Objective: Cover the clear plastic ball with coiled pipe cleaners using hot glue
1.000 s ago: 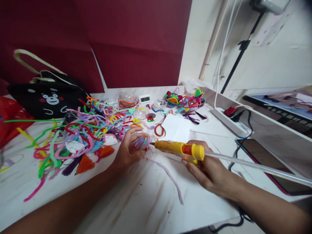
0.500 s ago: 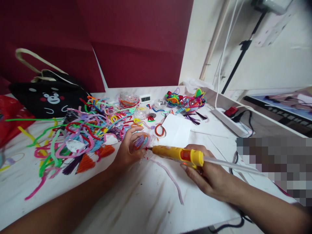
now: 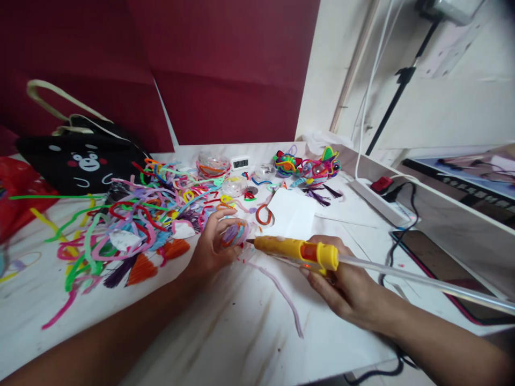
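My left hand is closed around a small clear plastic ball wound with purple, orange and blue pipe cleaners. In my right hand is a yellow hot glue gun, with a long clear glue stick sticking out of its back. The gun's dark nozzle points left, close beside the ball; whether it touches cannot be told. A pale purple pipe cleaner trails from near the ball across the white table. Just behind lie a white sheet of paper and a brown-red pipe cleaner loop.
A heap of colourful pipe cleaners and tassels covers the left, before a black bag. Toward the back stand a small digital clock and bright pipe cleaner figures. On the right are a power strip and a phone.
The glue gun in my right hand has shifted slightly right and up, its nozzle a little back from the ball. My left hand stays almost where it was.
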Demonstrator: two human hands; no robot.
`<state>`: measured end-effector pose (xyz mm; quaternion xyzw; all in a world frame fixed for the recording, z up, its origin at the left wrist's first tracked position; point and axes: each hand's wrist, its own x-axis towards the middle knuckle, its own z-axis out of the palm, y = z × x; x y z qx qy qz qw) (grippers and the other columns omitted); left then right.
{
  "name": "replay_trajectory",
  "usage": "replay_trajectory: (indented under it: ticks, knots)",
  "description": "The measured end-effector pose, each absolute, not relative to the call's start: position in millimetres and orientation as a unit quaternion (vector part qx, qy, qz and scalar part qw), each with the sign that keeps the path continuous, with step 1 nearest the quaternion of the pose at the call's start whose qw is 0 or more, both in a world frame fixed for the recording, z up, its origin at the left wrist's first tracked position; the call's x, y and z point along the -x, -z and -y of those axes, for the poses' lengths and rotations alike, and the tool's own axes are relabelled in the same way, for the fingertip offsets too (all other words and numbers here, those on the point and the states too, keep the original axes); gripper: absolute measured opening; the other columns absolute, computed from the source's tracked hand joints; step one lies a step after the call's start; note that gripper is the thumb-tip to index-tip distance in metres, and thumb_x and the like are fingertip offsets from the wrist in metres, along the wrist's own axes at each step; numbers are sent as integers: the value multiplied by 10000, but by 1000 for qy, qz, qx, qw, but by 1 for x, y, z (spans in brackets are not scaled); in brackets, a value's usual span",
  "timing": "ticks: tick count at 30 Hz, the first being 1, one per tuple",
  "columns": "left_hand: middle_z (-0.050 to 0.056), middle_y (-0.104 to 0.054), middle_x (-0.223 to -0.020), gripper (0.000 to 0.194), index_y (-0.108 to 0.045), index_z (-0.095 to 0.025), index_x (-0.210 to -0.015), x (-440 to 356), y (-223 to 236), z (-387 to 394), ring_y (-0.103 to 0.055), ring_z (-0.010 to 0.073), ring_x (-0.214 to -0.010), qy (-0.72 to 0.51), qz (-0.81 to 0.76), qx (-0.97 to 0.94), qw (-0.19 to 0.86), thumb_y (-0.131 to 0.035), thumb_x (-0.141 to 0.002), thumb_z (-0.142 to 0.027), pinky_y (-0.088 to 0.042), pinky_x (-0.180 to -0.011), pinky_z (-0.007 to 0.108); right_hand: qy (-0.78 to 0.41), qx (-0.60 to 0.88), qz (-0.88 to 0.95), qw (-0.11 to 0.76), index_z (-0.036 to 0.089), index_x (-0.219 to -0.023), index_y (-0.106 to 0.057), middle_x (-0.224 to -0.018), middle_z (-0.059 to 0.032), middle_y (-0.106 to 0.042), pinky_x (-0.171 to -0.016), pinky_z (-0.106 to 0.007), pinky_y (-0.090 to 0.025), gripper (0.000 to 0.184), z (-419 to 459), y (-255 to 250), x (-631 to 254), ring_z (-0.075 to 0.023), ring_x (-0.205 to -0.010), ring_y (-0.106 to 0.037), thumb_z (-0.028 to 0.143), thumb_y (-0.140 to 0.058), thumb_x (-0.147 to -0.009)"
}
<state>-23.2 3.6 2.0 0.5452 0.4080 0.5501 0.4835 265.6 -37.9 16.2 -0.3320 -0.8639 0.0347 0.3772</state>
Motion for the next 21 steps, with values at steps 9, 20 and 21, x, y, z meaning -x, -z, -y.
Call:
replay_trajectory:
  ticks: [9,20,21]
  knots:
    - [40,-773,-1159,659,-633,-272,-1269,23,-2,-4,-736,269,-1046,-552,-403,-540,491,-917,-675,-258,-543,-878,382,-45,313,867,384,335,-1247,-465,-1045,-53,-763,-578,-378,-632,281,40,-22,-261,-242,-653,-721,185,-530,-1018]
    - [40,-773,-1175,648,-623,-277,-1270,25,-3,-4,-734,261,-1063,-541,-412,-556,478,-900,-685,-252,-563,-930,394,-28,325,867,377,346,-1247,-466,-1100,-65,-754,-612,-420,-638,267,37,-21,-264,-265,-689,-730,229,-532,-1016]
    - [46,-772,-1177,649,-623,-273,-1269,24,-4,-4,-735,266,-1066,-540,-414,-555,479,-899,-683,-256,-564,-924,395,-28,327,867,376,343,-1242,-467,-1099,-67,-754,-609,-423,-637,255,37,-20,-264,-264,-680,-726,235,-530,-1019]
